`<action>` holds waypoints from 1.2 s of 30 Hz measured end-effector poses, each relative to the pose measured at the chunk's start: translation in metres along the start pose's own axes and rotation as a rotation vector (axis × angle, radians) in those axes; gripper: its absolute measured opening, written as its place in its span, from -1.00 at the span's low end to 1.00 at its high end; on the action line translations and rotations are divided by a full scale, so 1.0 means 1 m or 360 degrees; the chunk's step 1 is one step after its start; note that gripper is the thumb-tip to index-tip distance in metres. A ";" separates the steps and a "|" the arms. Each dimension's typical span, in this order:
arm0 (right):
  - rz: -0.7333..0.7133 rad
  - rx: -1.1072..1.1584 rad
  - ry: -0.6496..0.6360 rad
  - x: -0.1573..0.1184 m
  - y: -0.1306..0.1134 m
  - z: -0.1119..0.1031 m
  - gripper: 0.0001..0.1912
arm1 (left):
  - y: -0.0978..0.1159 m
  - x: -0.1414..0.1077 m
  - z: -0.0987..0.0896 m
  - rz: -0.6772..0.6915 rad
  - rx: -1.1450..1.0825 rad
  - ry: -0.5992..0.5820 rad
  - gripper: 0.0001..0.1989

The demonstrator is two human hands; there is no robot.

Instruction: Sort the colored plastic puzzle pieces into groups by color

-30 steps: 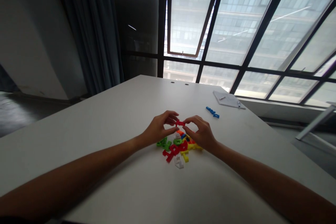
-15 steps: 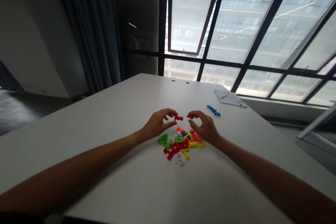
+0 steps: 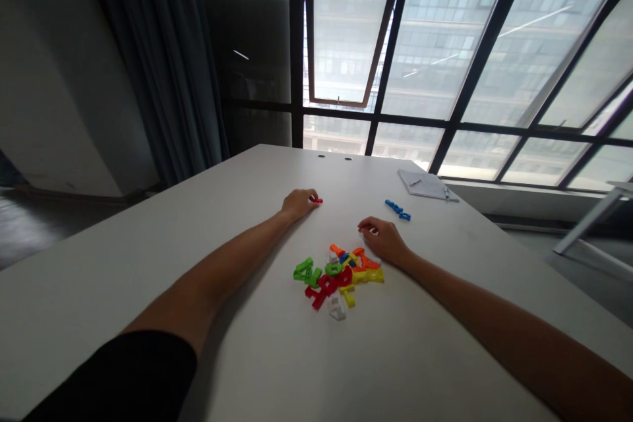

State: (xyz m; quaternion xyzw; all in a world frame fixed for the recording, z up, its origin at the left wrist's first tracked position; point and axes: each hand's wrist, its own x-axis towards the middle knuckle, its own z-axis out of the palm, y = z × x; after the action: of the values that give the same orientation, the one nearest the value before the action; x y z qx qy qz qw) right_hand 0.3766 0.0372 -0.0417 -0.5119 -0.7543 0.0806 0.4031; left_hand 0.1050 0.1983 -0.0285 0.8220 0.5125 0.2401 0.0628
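Observation:
Reaching out over the white table, my left hand (image 3: 299,204) pinches a small red piece (image 3: 317,200) beyond the pile. My right hand (image 3: 382,238) rests near the table with curled fingers, just beyond the pile's right side; nothing shows in it. Between my forearms lies a loose pile of plastic pieces: green ones (image 3: 306,270) at the left, red ones (image 3: 327,285) in the middle, yellow ones (image 3: 368,276) and orange ones (image 3: 364,260) at the right, and a white one (image 3: 337,308) at the near side.
A row of joined blue pieces (image 3: 397,210) lies beyond my right hand. Farther back at the right is a white pad (image 3: 428,184) with pens on it. The white table (image 3: 237,184) ends before the windows, with a dark curtain at the left.
My left hand has moved forward and away from my right hand, carrying the red piece toward the table's far side. My right hand has lowered and its fingers have curled in.

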 end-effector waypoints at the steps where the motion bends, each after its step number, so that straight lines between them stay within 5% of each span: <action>1: -0.0016 -0.0006 -0.0016 0.000 0.000 0.000 -0.83 | 0.000 0.007 0.002 -0.0033 0.0015 0.0011 -0.75; 9: -0.0068 -0.0025 -0.0058 -0.002 0.000 0.002 -0.82 | -0.004 0.012 0.010 0.0011 0.0073 0.0050 -0.53; 12: -0.0074 0.0020 -0.0075 -0.003 -0.004 0.000 -0.81 | -0.001 -0.012 0.006 0.0128 0.0086 0.0055 -0.44; 15: -0.0104 0.0103 -0.0175 -0.002 -0.013 -0.007 -0.80 | 0.006 -0.046 -0.003 0.0245 0.0088 0.0015 -0.56; 23: -0.0677 0.0177 -0.0862 -0.002 -0.068 -0.044 -0.84 | 0.032 -0.127 -0.030 0.0390 -0.0312 -0.0053 -0.70; 30: -0.0862 -0.0006 -0.0862 -0.014 -0.092 -0.045 -0.78 | 0.071 -0.151 -0.040 0.0486 -0.0716 0.0057 -0.76; 36: -0.0825 -0.0003 -0.0939 -0.014 -0.088 -0.037 -0.86 | 0.074 -0.156 -0.044 0.0655 -0.0761 0.0118 -0.78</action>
State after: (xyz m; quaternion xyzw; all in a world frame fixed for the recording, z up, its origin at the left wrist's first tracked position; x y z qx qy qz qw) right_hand 0.3419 -0.0260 0.0231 -0.2596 -0.9422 0.1190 0.1754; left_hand 0.0885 0.0213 -0.0159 0.8611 0.2664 0.3911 0.1856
